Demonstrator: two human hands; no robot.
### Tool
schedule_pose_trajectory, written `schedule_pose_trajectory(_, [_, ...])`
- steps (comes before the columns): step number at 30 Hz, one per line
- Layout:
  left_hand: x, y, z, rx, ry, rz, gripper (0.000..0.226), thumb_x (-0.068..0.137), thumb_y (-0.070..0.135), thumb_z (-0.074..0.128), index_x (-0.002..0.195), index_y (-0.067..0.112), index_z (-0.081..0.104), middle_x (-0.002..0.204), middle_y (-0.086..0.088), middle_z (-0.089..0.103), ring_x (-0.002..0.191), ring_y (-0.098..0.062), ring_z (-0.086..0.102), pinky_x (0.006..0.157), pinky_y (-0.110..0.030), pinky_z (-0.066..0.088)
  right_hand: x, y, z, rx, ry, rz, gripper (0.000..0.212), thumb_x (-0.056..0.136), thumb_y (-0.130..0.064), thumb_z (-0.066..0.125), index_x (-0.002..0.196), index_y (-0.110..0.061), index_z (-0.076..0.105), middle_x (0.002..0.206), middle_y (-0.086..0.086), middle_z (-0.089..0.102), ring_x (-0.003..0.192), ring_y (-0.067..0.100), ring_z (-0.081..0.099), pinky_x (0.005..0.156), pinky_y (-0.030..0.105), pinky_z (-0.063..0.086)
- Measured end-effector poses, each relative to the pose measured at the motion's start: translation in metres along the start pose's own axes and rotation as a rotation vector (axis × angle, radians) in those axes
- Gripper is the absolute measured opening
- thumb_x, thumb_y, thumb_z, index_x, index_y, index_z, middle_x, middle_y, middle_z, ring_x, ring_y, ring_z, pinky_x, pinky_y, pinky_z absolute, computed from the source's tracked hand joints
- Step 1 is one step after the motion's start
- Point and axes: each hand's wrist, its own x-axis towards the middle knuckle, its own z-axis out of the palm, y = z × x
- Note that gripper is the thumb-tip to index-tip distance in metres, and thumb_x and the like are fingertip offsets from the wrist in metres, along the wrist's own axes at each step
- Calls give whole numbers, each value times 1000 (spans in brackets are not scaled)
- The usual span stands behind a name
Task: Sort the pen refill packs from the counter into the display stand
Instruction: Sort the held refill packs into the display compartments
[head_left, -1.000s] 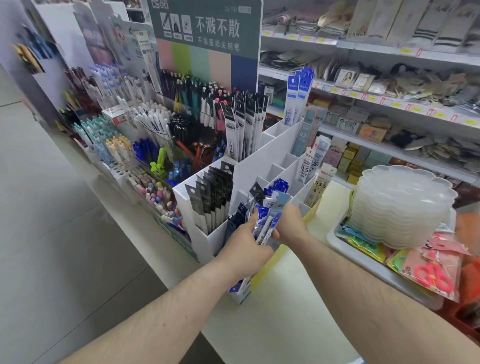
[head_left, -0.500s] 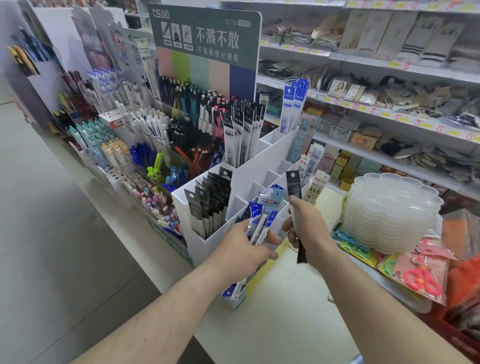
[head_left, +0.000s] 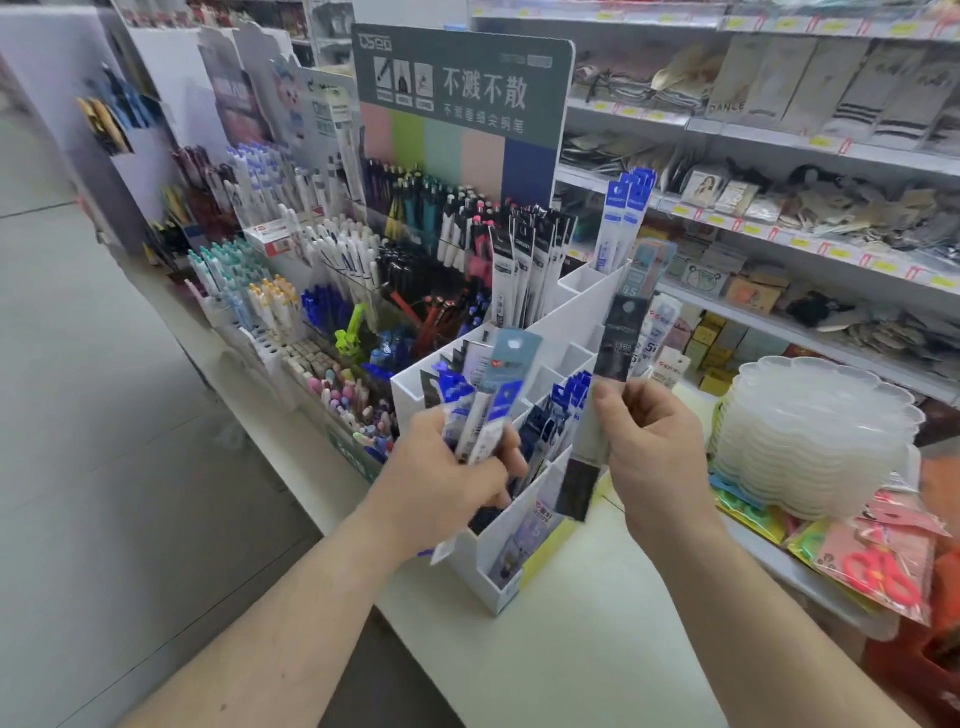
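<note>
- Left hand (head_left: 441, 478): bare, no glove, ring or wristband visible; seen from the back, knuckles and wrist in view.
- Left forearm (head_left: 280, 613): bare from wrist to the lower frame edge; no sleeve, cuff or watch; fine hair along its length.
- Right hand (head_left: 657, 457): bare, no glove or ring visible; short, plain thumbnail.
- Right forearm (head_left: 769, 623): bare to the frame edge; no sleeve, watch or strap; light hair visible.
- Clothing: none in view.

Single head-worn wide-angle view, forward and down, close over the display stand (head_left: 524, 566) and counter (head_left: 597, 649).
</note>
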Motion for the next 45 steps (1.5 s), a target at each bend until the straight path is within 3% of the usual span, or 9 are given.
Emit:
schedule_pose_trajectory(4, [-3,-6,-34,35,169,41,10,71,-3,59,76,0,66,72,-8,73,57,-21,67,58,-29,57,-5,-7,4,17,-60,-188,37,94,-17,65,75,11,50,61,11,40,57,22,35,54,43,31])
schedule_pose_trajectory(7, [-3,-9,-52,134,233,-5,18,80,-13,57,80,2,68,79,0,77,58,-22,71,54,-25,55,-9,-15,9,52,-67,-229,24,91,-7,66,75,9,58,55,2,52,47,15,48,48,28,42])
schedule_pose_trajectory(14, [1,-3,-56,97,47,-130,14,78,-4,60,72,9,59,87,-9,70,79,-27,76,52,-32,51,-18,-11,36,62,-147,-227,26,90,7,65,79,-16,71,66,-5,71,60,11,69,60,18,55])
schedule_pose_trajectory(18, [2,2,-58,-11,-12,-166,33,78,-13,59,65,17,63,87,-23,65,79,-33,75,48,-30,49,-18,2,52,-76,-72,-321,27,87,-11,71,73,-34,73,68,-5,71,67,30,70,67,43,60])
schedule_pose_trajectory(20, [2,3,-59,-67,-24,-167,34,72,-6,60,59,24,66,100,-21,66,85,-34,75,47,-27,49,-16,11,60,-178,-59,-382,12,85,-20,67,74,-22,70,65,7,66,65,38,64,64,50,57])
schedule_pose_trajectory(27, [3,-2,-61,-88,128,-67,16,63,6,54,63,19,63,104,7,76,61,-31,72,47,-25,49,-15,40,83,-621,-131,-497,30,81,-28,61,58,-10,58,51,-2,40,52,23,37,47,34,40])
schedule_pose_trajectory(33, [-2,-1,-57,-127,293,55,16,66,5,52,69,18,61,94,3,77,53,-21,67,50,-27,51,-16,46,85,-722,-240,-327,30,89,-36,64,73,-13,72,59,5,63,58,29,54,56,35,49])
schedule_pose_trajectory(39, [-8,9,-32,-304,48,2,21,69,5,58,64,20,70,62,-14,63,48,-20,60,52,-30,51,-22,17,61,-444,-238,-93,23,88,-23,71,65,-23,72,50,-15,55,49,4,46,54,19,37])
schedule_pose_trajectory(45, [-5,2,2,-453,-153,-237,16,87,9,68,74,16,64,64,-6,57,51,-18,58,52,-29,52,-37,-10,18,74,28,140,27,96,-18,62,82,5,68,53,1,47,47,11,37,45,24,31])
